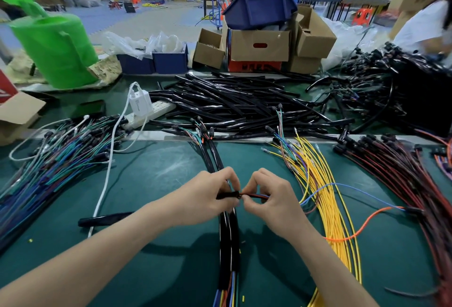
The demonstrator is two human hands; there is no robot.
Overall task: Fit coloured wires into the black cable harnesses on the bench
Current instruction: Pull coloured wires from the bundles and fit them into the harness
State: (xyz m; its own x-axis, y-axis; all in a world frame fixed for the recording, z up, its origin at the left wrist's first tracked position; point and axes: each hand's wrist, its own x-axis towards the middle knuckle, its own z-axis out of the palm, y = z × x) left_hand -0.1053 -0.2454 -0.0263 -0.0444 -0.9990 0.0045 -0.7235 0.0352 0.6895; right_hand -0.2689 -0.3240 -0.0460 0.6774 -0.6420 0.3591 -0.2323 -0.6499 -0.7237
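Coloured wires (254, 196), one orange and one blue, are being pinched at the lower centre of the frame by the right hand (274, 200). Its grip is pressing thumb and forefinger together on them just where they are meeting the end of a black cable harness (228, 195). The left hand (208, 196) is holding that harness end, its grip curling round the black sleeve. The two hands are hovering nearly fingertip to fingertip above the green table (151, 184).

From the right hand the two wires are trailing off to the right, the blue one arching upward and the orange one sagging across a spread of yellow wires (327, 209). Directly under the hands, more black harnesses (228, 238) are lying in a line toward the bottom edge, with coloured wire ends showing there.

At the left of the frame a bundle of blue, green and purple leads (49, 160) is fanning out, with a white cable (107, 172) running down beside it from a power strip (151, 111). At the right, red and black leads (403, 179) are lying in a thick sheaf. Across the upper centre a heap of black tubing (232, 103) is piling up in front of cardboard boxes (259, 45). A green bucket (56, 47) is standing at the upper left.
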